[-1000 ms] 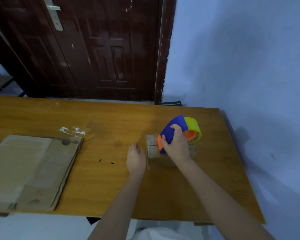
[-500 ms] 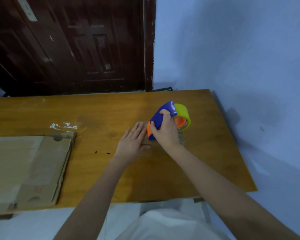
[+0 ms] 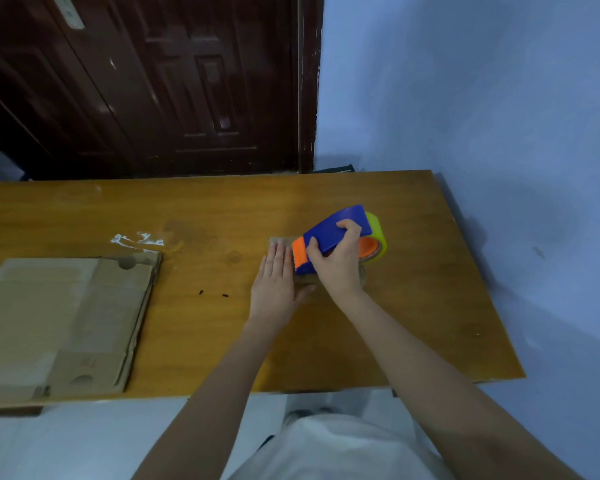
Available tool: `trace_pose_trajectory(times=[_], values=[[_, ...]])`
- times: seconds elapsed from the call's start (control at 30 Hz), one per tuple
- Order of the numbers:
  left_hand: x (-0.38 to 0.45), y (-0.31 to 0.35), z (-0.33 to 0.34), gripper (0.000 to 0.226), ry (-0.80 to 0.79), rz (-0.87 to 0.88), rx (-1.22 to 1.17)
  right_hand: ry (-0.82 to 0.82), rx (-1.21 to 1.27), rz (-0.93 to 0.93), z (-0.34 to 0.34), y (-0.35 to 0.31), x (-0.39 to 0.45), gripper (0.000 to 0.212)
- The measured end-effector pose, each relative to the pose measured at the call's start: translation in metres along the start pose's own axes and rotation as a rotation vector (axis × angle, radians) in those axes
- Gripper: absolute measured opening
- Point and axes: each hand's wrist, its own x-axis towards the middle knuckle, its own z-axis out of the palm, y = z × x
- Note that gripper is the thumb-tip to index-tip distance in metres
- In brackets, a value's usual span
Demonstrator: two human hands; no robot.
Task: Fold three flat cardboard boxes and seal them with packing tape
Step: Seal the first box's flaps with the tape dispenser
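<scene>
One small brown cardboard box (image 3: 284, 242) stands folded near the middle of the long orange-brown wooden table (image 3: 205, 216), mostly hidden under the person's hands, and it looks to be in the course of being sealed. Well to the left of that box, a stack of flattened brown corrugated cardboard (image 3: 63, 323) with half-round cut-outs lies unfolded at the table's near edge, so I judge most of the work is left; how many sheets it holds I cannot tell. The left hand (image 3: 274, 282) lies flat on the box's top, fingers straight and together, pressing it. The right hand (image 3: 336, 265) grips a blue and orange plastic tape dispenser (image 3: 326, 237), fingers curled over its smooth blue body, serrated orange end down at the box. Its glossy yellow-green roll of packing tape (image 3: 376, 240) sits on the box's far right side. White scraps (image 3: 137, 240) cling to the varnished wood left of the box.
</scene>
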Motion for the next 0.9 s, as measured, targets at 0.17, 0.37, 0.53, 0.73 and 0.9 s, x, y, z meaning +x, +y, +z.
trace_pose_trajectory(times=[0.17, 0.37, 0.53, 0.73, 0.9], values=[[0.003, 0.002, 0.002, 0.092, -0.012, -0.018, 0.076, -0.041, 0.059, 0.035, -0.004, 0.002, 0.005, 0.051], [0.002, 0.003, 0.001, 0.089, -0.026, -0.024, 0.104, -0.026, 0.123, 0.059, -0.012, 0.006, 0.01, 0.051], [0.004, 0.003, 0.004, 0.09, -0.025, -0.02, 0.118, 0.006, 0.151, 0.003, -0.02, 0.007, 0.013, 0.055], [0.003, 0.001, 0.006, 0.091, -0.004, -0.04, 0.115, 0.114, 0.25, 0.079, -0.029, 0.005, 0.016, 0.052], [0.005, 0.001, 0.005, 0.088, 0.008, -0.03, 0.074, 0.221, 0.168, 0.017, -0.083, 0.023, 0.041, 0.052]])
